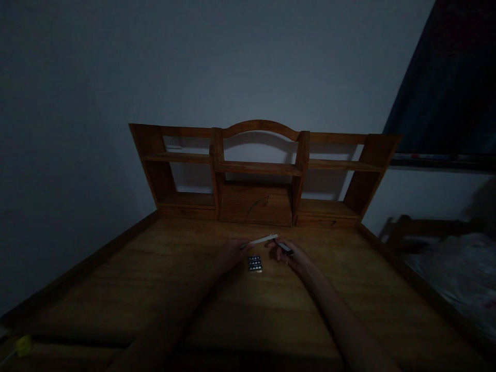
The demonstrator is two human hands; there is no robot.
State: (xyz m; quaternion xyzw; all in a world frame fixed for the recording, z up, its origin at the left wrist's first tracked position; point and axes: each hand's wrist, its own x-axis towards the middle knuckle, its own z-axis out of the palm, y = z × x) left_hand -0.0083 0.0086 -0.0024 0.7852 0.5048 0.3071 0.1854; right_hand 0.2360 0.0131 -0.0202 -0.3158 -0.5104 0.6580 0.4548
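Observation:
My left hand (233,249) is closed on one end of a thin, pale, flat strip (263,240) that is tilted slightly up to the right. My right hand (293,254) is closed around a small light-and-dark handled tool (284,246), whose kind the dim light hides. The tool's far end is at the right end of the strip; whether they touch I cannot tell. Just below the strip, between both hands, a small dark sheet (254,263) with rows of white shapes lies on the wooden desk (163,274).
A wooden hutch (258,168) with open shelves stands along the back of the desk against the wall. Raised edges run down both sides. Something yellow (24,345) shows at the lower left corner. Beyond the right edge lies a pale, crumpled heap (461,274), below a dark curtain (449,88).

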